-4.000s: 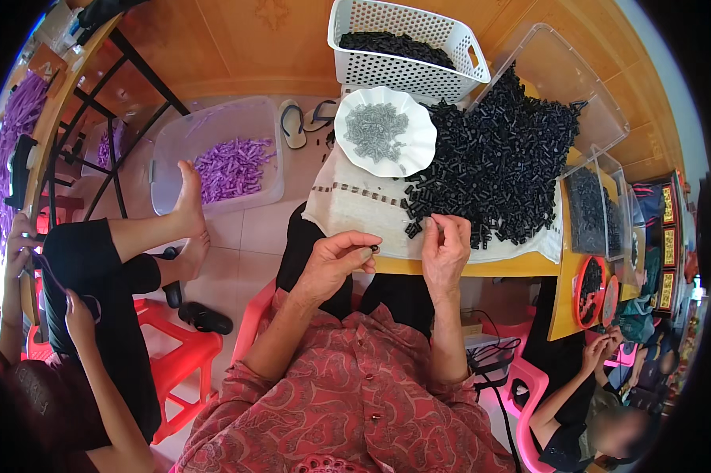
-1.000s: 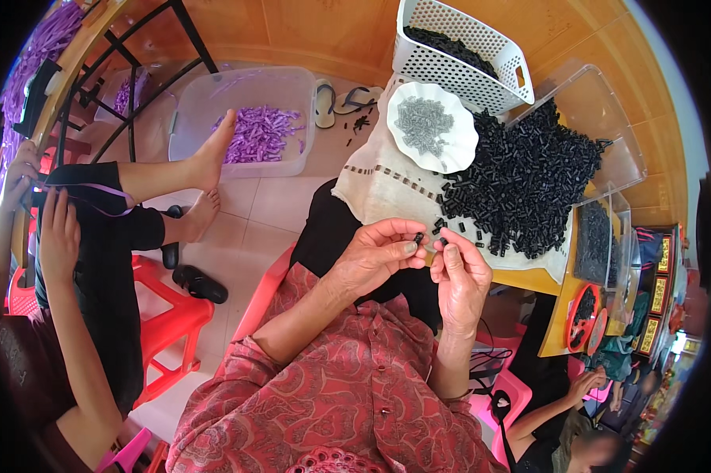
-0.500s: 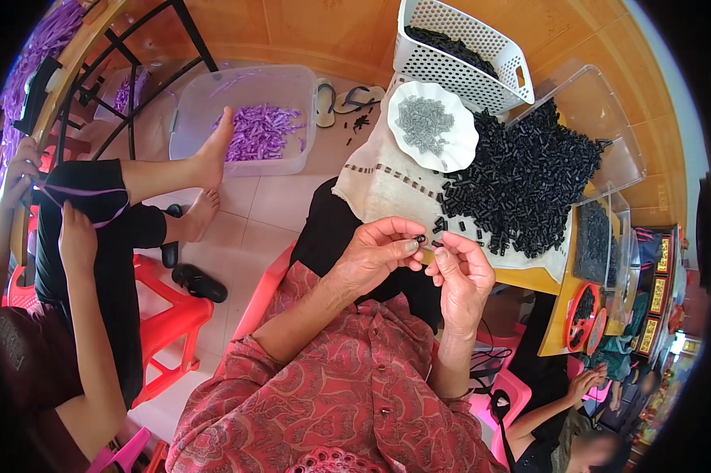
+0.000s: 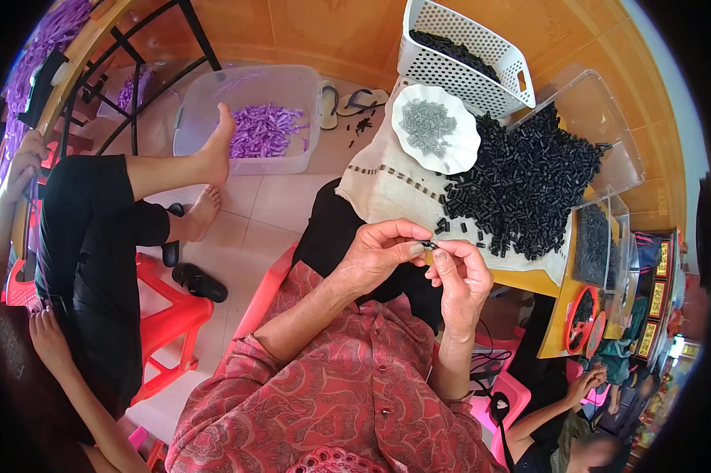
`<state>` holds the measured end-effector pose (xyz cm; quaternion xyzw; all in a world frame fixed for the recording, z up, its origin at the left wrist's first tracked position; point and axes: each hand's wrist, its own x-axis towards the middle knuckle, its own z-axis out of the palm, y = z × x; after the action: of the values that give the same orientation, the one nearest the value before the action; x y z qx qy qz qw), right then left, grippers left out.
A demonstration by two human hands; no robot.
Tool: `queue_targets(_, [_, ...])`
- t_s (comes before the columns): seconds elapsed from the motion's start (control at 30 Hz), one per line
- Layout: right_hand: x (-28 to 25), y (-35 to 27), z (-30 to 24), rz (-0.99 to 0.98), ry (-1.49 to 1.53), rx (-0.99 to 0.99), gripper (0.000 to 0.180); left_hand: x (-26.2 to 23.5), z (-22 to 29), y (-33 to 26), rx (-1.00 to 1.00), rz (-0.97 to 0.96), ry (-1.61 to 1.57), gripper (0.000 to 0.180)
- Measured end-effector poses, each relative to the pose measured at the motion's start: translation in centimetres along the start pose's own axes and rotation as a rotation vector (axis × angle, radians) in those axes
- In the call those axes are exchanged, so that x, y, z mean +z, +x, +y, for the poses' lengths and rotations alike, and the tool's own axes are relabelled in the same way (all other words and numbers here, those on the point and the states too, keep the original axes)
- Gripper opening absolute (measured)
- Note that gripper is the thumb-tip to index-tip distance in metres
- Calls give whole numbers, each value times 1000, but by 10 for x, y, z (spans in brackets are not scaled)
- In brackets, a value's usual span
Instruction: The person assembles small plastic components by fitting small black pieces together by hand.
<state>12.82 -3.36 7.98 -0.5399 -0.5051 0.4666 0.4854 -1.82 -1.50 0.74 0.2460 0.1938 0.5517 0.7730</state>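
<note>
Over my lap, my left hand (image 4: 380, 254) and my right hand (image 4: 459, 282) meet fingertip to fingertip. Each is closed in a pinch on a small black piece (image 4: 429, 244), partly hidden by the fingers; whether it is one part or two joined cannot be made out. Just beyond my right hand, a large heap of short black tube-like pieces (image 4: 521, 189) covers part of a cream cloth (image 4: 371, 183), with a few loose ones near its front edge. Left of the heap stands a white wavy-rimmed dish (image 4: 454, 161) of small clear-grey pieces (image 4: 426, 128).
Behind the dish is a white perforated basket (image 4: 521, 96) holding black pieces. A clear bin (image 4: 619, 134) lies tipped beside the heap. To the left are a translucent tub (image 4: 194, 130) of purple pieces, a red stool (image 4: 170, 299) and a seated co-worker's legs (image 4: 87, 236).
My hands have come together: the black bits held apart before now meet between my fingertips. At left, the co-worker's nearer hand has moved down, away from the knee.
</note>
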Motion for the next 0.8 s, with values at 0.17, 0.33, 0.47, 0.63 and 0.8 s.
queue_targets(0.17, [1, 0, 1, 4, -22, 2, 11, 2, 2, 1, 66, -31, 35, 20])
queue_targets(0.33, [1, 0, 3, 0, -63, -15, 11, 2, 5, 0, 79, -26, 111, 20])
queue_targets(0.47, [1, 0, 5, -11, -55, -31, 11, 2, 7, -1, 48, -28, 85, 22])
queue_targets(0.63, [2, 1, 5, -41, -66, -55, 9, 2, 7, -1, 25, -10, 92, 22])
queue_targets(0.8, [1, 1, 3, -57, -100, -72, 8, 1, 10, -2, 23, -19, 185, 20])
